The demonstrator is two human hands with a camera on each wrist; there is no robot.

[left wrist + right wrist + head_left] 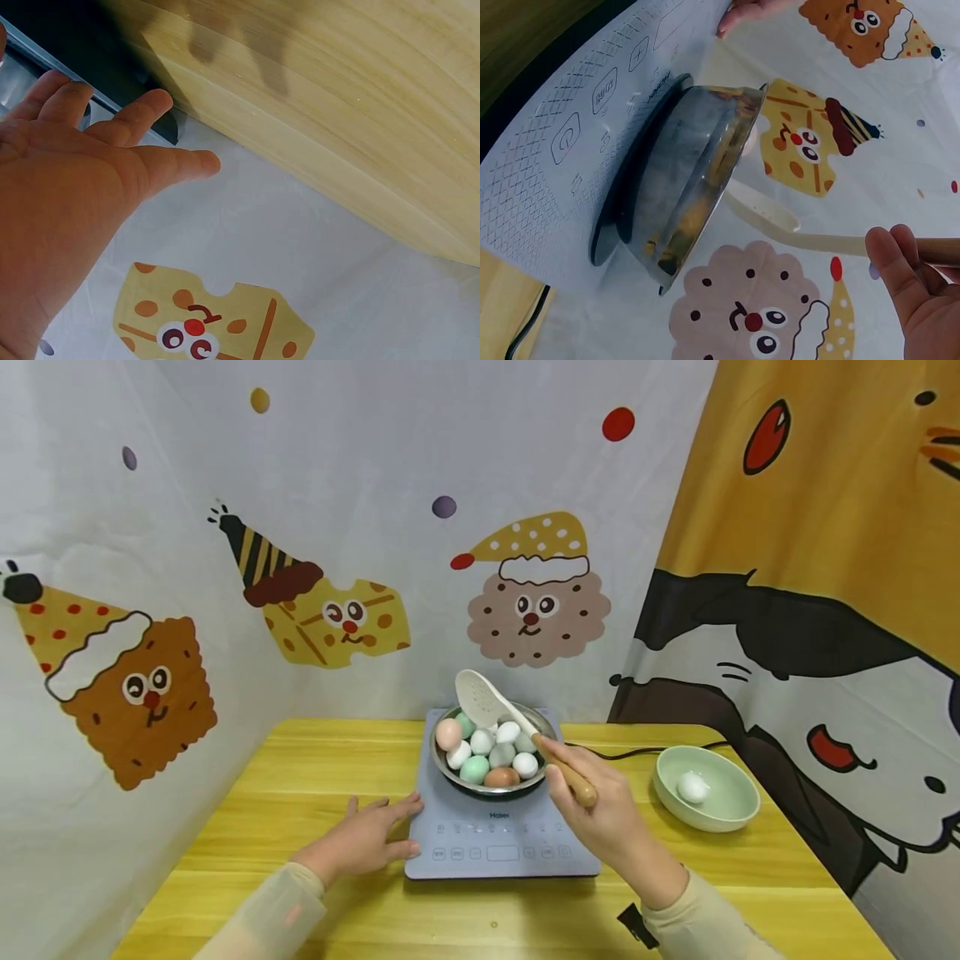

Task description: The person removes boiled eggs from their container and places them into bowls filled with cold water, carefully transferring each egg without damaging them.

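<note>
My right hand (603,806) grips the wooden handle of a pale slotted spoon (477,697). The spoon's head is tilted over the back left of a steel pan (491,792) full of white, green and brown eggs (482,742). Under the pan is a light induction cooktop (491,839). In the right wrist view the spoon (761,210) overlaps the far side of the pan's rim, and the pan's steel wall (679,142) shows. My left hand (363,842) has its fingers spread, the fingertips at the cooktop's left edge.
A pale green bowl (723,822) stands on the wooden table (322,777) to the right, with one white egg (692,787) inside. Behind the cooktop a black cord (622,754) runs rightward. A cartoon-printed curtain (360,485) closes off the back and sides.
</note>
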